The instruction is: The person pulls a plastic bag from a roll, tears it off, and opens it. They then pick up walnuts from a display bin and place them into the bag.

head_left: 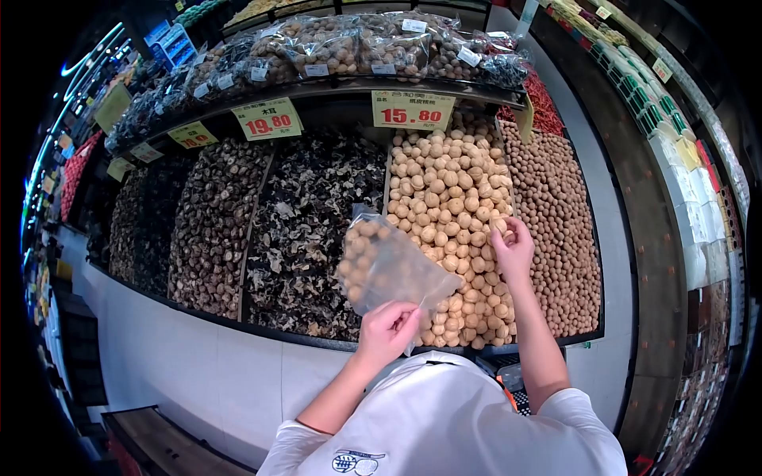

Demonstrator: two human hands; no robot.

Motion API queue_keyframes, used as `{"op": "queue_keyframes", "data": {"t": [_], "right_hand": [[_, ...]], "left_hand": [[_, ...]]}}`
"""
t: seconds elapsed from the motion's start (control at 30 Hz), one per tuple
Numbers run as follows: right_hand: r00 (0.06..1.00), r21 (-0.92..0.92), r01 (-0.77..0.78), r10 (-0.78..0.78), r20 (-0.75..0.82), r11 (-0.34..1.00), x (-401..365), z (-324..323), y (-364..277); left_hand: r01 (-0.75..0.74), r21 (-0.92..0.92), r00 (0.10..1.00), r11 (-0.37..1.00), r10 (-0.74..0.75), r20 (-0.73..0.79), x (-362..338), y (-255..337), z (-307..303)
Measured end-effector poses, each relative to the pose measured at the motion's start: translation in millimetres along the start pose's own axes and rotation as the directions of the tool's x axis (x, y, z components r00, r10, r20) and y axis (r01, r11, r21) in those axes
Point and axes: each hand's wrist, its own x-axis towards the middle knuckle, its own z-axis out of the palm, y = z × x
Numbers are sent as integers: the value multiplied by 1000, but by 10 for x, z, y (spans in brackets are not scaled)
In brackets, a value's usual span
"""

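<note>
My left hand (389, 332) is closed on the gathered edge of a clear plastic bag (405, 270). Several walnuts (363, 258) show through its far left part, which lies over the border between the black fungus and the walnut bin. Over the right side of the loose walnuts (452, 182), my right hand (514, 244) pinches a single walnut (499, 225) between thumb and fingers. Pale tan walnuts fill this bin from the back shelf to the front edge.
Dried black fungus (305, 222) lies left of the walnuts, dried mushrooms (216, 226) beyond it. Small brown round goods (552, 230) fill the right bin. Price signs (413, 109) hang from a shelf of bagged goods (325, 44). Dividers separate the bins.
</note>
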Motion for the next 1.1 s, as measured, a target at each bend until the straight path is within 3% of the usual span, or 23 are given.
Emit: {"op": "queue_keyframes", "data": {"t": [0.03,0.1,0.17,0.23,0.3,0.37,0.4,0.5,0.63,0.7,0.73,0.93,1.0,1.1], "right_hand": [[983,355,-180,175,47,917,-48,-87,-14],[900,666,-429,357,252,610,-227,-325,87],[848,833,-511,280,450,211,-513,-503,101],[732,774,-633,332,595,10,-731,-651,-153],[611,664,-748,395,686,2,-971,-645,-100],[422,415,-902,446,789,120,-1158,-578,-4],[372,331,-928,395,840,172,-1213,-526,-23],[168,159,-986,268,949,53,-1250,-271,-171],[167,149,-982,173,971,113,-1256,284,-536],[233,271,-955,262,936,-118,-1223,564,-742],[236,272,-955,256,938,-115,-1181,610,-817],[273,270,-962,135,952,43,-1178,549,-889],[299,273,-936,90,950,222,-1246,286,-813],[316,244,-920,215,924,306,-1377,-50,-529]], "left_hand": [[7,-2,1000,1000,-7,1,8,6,6],[18,5,1000,1000,-18,-10,25,24,19],[23,13,1000,1000,-23,-10,37,31,28],[53,7,999,999,-53,1,43,17,48],[47,11,999,999,-47,-7,54,29,66],[38,14,999,999,-38,-18,58,16,90],[42,17,999,999,-41,-15,46,-14,105],[39,23,999,999,-38,-11,45,-5,130],[22,55,1000,998,-21,-16,39,71,136],[14,75,1000,997,-13,-16,22,70,139],[7,91,1000,996,-6,-15,19,73,140],[0,108,999,994,4,-32,-64,98,123],[10,98,1000,995,-8,-25,-77,117,124],[21,100,1000,995,-19,-21,-94,126,141]]}}
